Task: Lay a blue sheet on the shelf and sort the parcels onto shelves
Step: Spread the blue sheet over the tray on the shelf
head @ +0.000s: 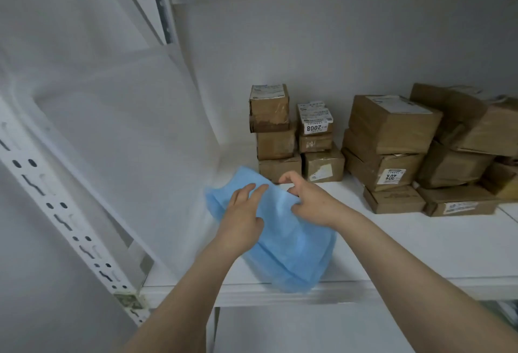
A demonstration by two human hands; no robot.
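While your left hand (241, 221) rests flat, fingers straight, on the folded blue sheet (294, 257) at the left end of the shelf (420, 254), your right hand (305, 201) seems to pinch its far edge, so take this light, limp fabric by its corners.

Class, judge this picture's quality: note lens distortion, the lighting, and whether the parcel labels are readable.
Head view: the wide lens slants the slotted upright; light is soft and dim, no glare; the blue sheet looks smeared; label 2008 reads, smaller print blurs.
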